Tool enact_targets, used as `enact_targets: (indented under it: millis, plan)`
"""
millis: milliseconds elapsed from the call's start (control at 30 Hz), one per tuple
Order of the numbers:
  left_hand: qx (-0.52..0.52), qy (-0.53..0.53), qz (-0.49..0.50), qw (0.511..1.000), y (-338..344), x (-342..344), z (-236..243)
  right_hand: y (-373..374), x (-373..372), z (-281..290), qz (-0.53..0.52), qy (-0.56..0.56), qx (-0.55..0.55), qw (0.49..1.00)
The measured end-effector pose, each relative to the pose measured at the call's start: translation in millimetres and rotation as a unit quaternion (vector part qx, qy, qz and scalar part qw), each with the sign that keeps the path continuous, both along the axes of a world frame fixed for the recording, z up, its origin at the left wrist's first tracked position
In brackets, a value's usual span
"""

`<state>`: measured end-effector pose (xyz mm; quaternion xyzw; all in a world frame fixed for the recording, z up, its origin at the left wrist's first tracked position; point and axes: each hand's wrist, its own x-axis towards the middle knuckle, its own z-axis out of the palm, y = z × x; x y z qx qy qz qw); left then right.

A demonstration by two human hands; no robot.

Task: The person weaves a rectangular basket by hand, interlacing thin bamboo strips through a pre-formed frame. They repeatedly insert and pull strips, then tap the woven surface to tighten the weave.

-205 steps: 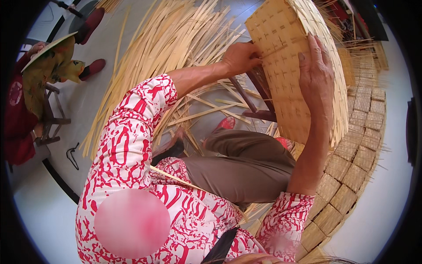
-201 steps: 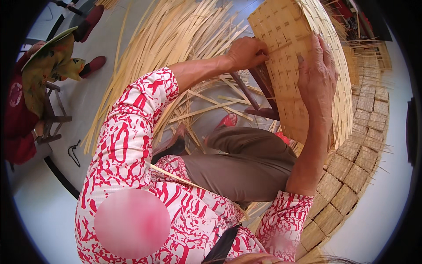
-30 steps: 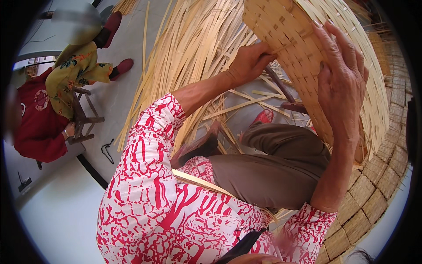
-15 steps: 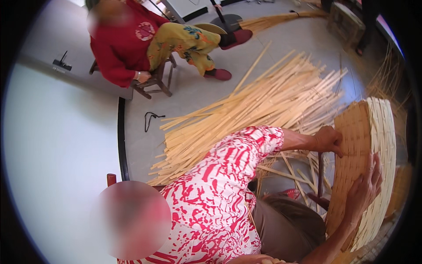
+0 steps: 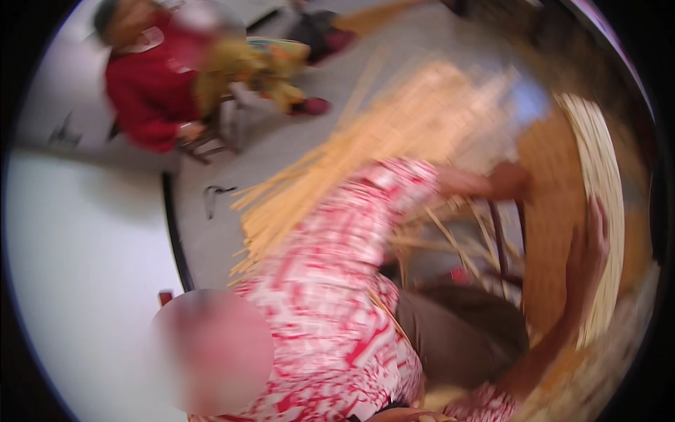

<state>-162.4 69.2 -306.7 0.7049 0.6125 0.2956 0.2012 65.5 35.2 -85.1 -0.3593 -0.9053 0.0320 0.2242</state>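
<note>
At the lower edge a strip of skin, apparently my hands, shows beside a dark band. Which hand is which cannot be told, and the fingers are mostly cut off. Close in front, a co-worker in a red-and-white patterned shirt bends over a large curved piece of woven bamboo. One hand of the co-worker is at its near edge. The other hand lies against the woven face, beside the pale strips along the far side. Motion blurs the picture.
A broad pile of split bamboo strips covers the floor beyond the co-worker. Another person in a red top sits on a wooden stool at the far left. A dark cord lies by the white wall.
The view has swung, so most of the scene sits farther left and higher. The co-worker's hands stay at the woven bamboo piece. My hands remain at the lower edge.
</note>
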Motion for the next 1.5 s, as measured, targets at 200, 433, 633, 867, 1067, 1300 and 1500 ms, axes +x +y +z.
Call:
enact_targets:
  millis: [200, 433, 633, 867, 1067, 1300, 1500]
  plan:
    - [0.014, -0.057, -0.195, 0.979, -58.3, 13.2, 32.0, -51.2, 64.6, 30.7, -0.112, -0.061, -0.021, 0.992]
    - [-0.056, -0.206, -0.241, 0.947, -76.6, 62.6, 19.4, -70.0, 67.4, 3.4, -0.158, -0.083, 0.074, 0.981]
    - [-0.141, -0.272, -0.252, 0.918, -84.8, 77.1, 15.8, -66.7, 74.1, -5.3, -0.16, -0.06, 0.106, 0.98]
    - [-0.093, -0.275, -0.215, 0.933, -66.9, 69.7, 25.6, -27.4, 35.5, -2.0, -0.143, -0.017, 0.121, 0.982]
    - [-0.087, -0.256, -0.177, 0.946, -41.0, 39.5, 18.8, -13.3, 26.2, -9.0, -0.168, -0.016, 0.146, 0.975]
    - [-0.149, -0.37, -0.191, 0.897, -57.4, 45.9, 8.4, -16.7, 23.8, -11.4, -0.159, 0.094, 0.141, 0.973]
    - [-0.23, -0.433, -0.164, 0.856, -45.6, 67.0, 4.2, -17.0, 19.4, -10.3, -0.2, 0.124, 0.106, 0.966]
